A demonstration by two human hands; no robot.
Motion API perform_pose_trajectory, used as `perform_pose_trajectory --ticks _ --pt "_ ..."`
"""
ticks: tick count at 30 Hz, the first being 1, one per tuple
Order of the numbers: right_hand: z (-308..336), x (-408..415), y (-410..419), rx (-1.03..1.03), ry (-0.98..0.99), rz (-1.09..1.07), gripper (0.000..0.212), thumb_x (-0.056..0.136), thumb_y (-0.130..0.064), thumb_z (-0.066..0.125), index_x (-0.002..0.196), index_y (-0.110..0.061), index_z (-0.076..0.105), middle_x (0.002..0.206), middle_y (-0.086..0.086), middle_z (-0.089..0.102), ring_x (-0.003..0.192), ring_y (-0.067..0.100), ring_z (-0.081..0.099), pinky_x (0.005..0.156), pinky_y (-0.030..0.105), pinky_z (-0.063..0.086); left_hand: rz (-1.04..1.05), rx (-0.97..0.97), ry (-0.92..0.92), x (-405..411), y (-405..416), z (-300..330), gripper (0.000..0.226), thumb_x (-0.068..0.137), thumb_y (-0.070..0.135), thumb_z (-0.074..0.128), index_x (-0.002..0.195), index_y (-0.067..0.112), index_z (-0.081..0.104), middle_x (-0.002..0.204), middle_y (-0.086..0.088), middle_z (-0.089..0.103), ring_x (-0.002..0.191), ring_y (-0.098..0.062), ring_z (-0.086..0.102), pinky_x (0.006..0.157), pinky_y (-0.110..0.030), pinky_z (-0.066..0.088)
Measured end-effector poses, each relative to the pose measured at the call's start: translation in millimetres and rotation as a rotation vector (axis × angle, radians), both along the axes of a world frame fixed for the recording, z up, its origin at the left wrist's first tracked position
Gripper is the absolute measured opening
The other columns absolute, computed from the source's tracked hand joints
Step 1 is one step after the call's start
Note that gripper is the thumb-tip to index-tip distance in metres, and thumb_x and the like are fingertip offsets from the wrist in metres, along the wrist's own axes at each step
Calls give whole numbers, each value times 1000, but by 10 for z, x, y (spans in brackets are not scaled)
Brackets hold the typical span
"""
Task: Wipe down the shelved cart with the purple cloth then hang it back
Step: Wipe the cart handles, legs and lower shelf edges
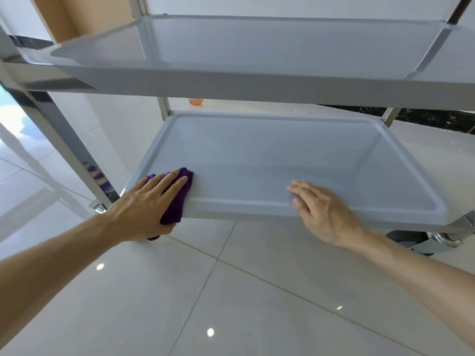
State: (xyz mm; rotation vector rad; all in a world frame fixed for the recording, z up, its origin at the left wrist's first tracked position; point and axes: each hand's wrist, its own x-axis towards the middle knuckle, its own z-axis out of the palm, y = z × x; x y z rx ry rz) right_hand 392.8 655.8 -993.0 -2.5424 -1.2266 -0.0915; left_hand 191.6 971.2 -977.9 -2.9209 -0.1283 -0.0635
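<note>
head: left hand (147,201) presses purple cloth (180,194) at tray (257,204) corner

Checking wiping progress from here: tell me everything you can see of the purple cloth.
The purple cloth is bunched soft fabric, draped over the near-left rim of the lower shelf, part on the tray, part hanging below the edge. The left hand presses it with straight fingers on top, covering most of it.

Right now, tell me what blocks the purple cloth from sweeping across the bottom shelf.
Nothing lies on the bottom shelf. The left hand presses the purple cloth at the near left corner. Only the right hand, resting on the near rim, stands in that path.
</note>
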Motion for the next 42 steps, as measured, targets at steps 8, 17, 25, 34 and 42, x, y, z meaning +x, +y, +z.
perform_pose_trajectory --ticks 8,17,25,34,42 --pt "429 -168 786 -262 69 83 48 100 -40 48 140 -14 46 149 4 41 136 24 39 113 35 30 83 -24 4 120 30 -167 98 81 56 53 157 18 4 165 -3 4 147 -24 18 116 -46 23" --pt "-80 -708 1405 -152 -16 123 49 104 -44 24 150 -31 35 161 -13 25 149 7 16 121 42 9 -23 -13 -34 -64 280 -156 100 78 48 66 156 16 13 163 -5 15 142 -26 28 115 -44 25" --pt "-97 -817 1362 -136 -124 112 71 94 -53 4 147 -28 44 156 -11 36 146 12 30 120 45 21 -23 -389 -276 -498 305 -108 74 82 22 72 148 15 40 148 2 47 131 -17 46 111 -24 32" --pt "-30 -930 1365 2 -212 87 53 94 -38 31 124 -15 69 131 4 65 122 27 61 100 56 45 440 -1211 -861 -1256 136 211 33 81 37 68 113 40 62 96 10 74 87 -12 72 70 -34 61" --pt "-20 -963 1366 -38 -203 72 75 101 -51 5 126 -17 67 134 0 63 124 23 60 103 54 43 630 -1401 -1051 -934 225 252 55 75 34 80 122 40 52 107 6 65 92 -12 67 62 -26 60"
